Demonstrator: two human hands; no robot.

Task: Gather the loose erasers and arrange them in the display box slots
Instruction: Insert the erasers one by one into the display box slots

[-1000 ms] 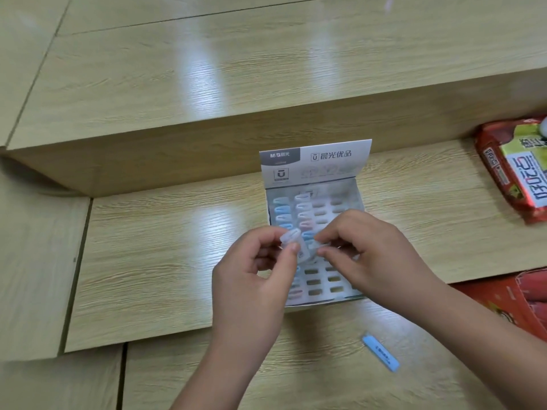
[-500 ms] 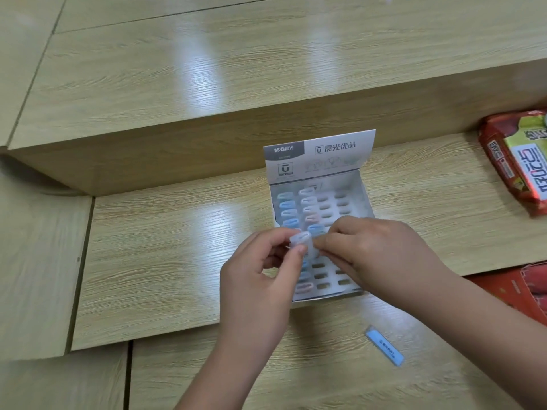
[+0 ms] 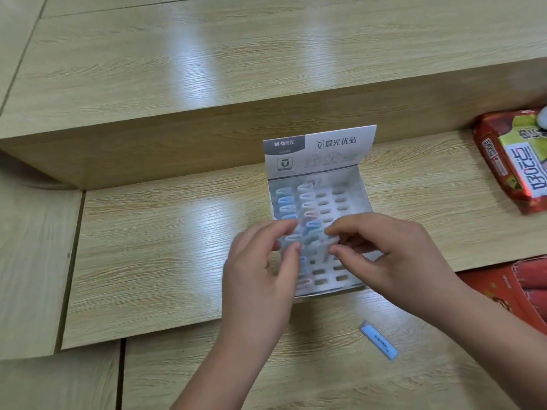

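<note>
Your left hand (image 3: 260,261) pinches a pale eraser (image 3: 292,238) over the display box (image 3: 363,193), your right hand (image 3: 393,253) curls at its 3 o'clock, grip too blurred to tell, and a blue eraser (image 3: 379,340) lies on the worktop (image 3: 148,247) at the box's 5 o'clock.

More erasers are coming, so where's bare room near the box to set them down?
Bare wood left of the box, out to the seam, and in front, left of the blue eraser. Crowded: red packets at right; both hands hold an eraser over the box.
</note>
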